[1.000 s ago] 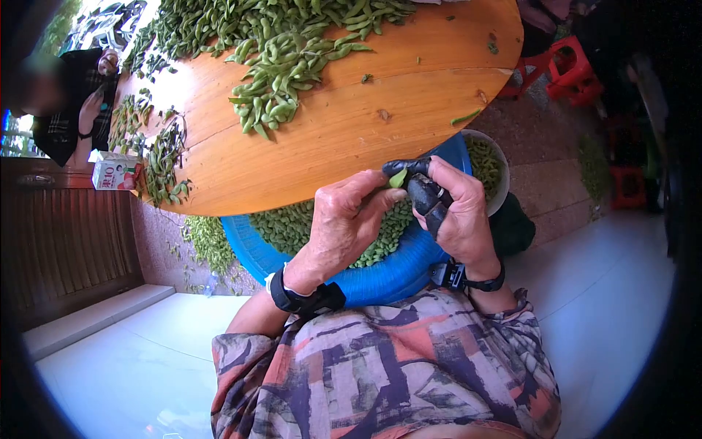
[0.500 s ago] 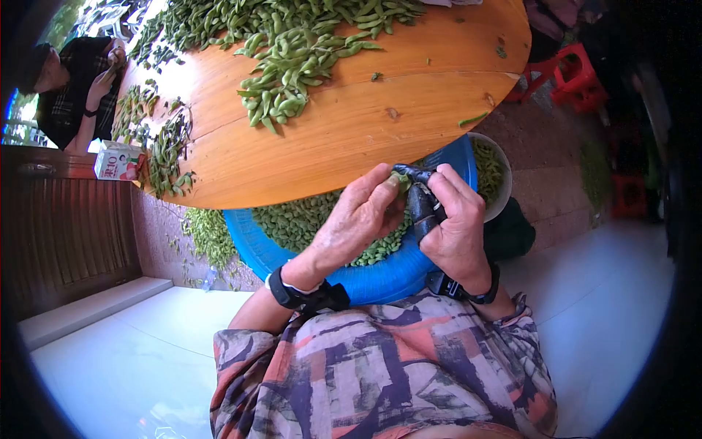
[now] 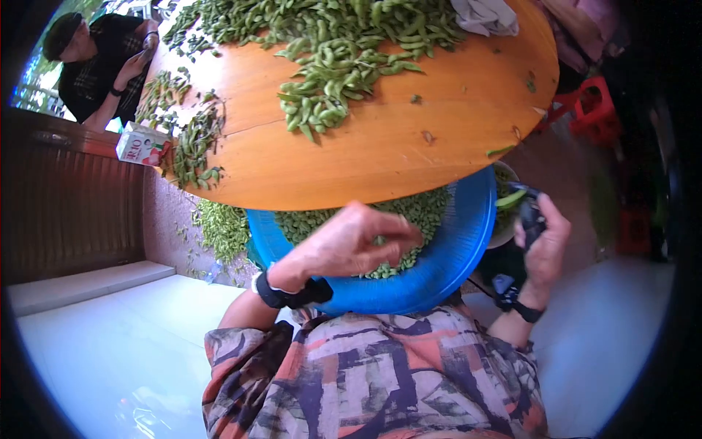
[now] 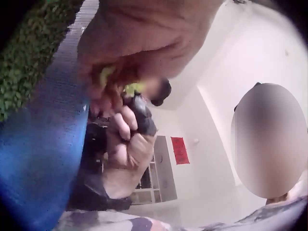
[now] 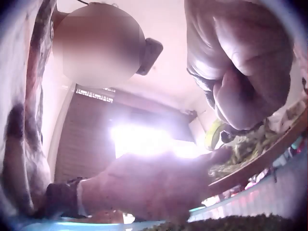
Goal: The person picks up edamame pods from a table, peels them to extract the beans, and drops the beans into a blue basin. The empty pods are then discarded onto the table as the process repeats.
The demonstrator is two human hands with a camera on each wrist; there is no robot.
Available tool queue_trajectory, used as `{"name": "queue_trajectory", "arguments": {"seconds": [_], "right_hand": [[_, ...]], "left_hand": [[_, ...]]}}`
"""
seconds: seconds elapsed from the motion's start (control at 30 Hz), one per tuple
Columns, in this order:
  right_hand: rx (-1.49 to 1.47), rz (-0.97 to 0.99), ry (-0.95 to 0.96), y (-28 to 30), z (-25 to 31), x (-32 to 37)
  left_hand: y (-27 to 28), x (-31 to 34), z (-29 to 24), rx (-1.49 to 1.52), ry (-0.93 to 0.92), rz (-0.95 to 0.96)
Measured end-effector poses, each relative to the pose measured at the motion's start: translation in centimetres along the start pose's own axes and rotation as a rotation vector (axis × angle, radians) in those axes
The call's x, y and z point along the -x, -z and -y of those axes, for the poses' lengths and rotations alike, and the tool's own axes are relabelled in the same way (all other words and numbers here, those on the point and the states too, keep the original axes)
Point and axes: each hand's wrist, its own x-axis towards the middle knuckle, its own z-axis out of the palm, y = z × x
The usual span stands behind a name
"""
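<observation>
In the head view my left hand (image 3: 358, 238), blurred, hangs over the blue basin (image 3: 479, 234) with its thumb and fingers apart. Shelled green beans (image 3: 431, 212) fill much of the basin below it. Off the basin's right side, my right hand (image 3: 548, 241) pinches a green soybean pod (image 3: 512, 199) between fingertips wrapped in black covers (image 3: 532, 219). The right wrist view has that pod (image 5: 214, 134) poking out past the curled fingers. In the left wrist view, green bits (image 4: 132, 89) show between the two hands.
Heaped soybean pods (image 3: 329, 73) cover part of the wooden table (image 3: 351, 161), beside a drink carton (image 3: 140, 145) and a cloth (image 3: 486, 16). A bowl (image 3: 504, 233) stands right of the basin. Husks (image 3: 223, 230) lie on the floor. Another person (image 3: 102, 66) sits at left; red stools (image 3: 596, 110) stand at right.
Both hands were together at the pod. They have parted: the right has moved right towards the bowl with a pod, the left has dropped back over the beans. The head view has shifted.
</observation>
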Motion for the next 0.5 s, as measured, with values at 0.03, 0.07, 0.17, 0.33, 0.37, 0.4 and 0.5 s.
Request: {"name": "queue_trajectory", "arguments": {"seconds": [0.03,0.07,0.17,0.33,0.37,0.4,0.5], "right_hand": [[0.375,-0.02,-0.098,2.1,0.4,-0.8],[0.654,-0.03,0.027,2.4,1.3,-1.3],[0.703,-0.049,-0.068,3.5,1.5,-1.4],[0.526,-0.077,0.007,0.6,1.6,-1.4],[0.548,-0.038,0.028,0.4,1.5,-1.4],[0.538,-0.029,0.164,-0.5,1.5,-1.5],[0.052,0.162,-0.05,-3.4,2.4,-0.6]], "left_hand": [[1.1,0.3,-0.8,-0.132,-0.043,-0.203],[2.2,0.4,0.0,-0.317,-0.093,-0.434],[7.1,-1.0,0.9,-0.81,-0.169,-0.845],[9.6,-2.2,1.9,-1.056,-0.144,-0.838],[9.7,-2.1,1.9,-1.003,-0.176,-0.854],[9.6,-2.2,1.9,-0.947,-0.207,-0.866],[6.7,-1.8,0.2,-0.393,-0.04,-0.804]]}}
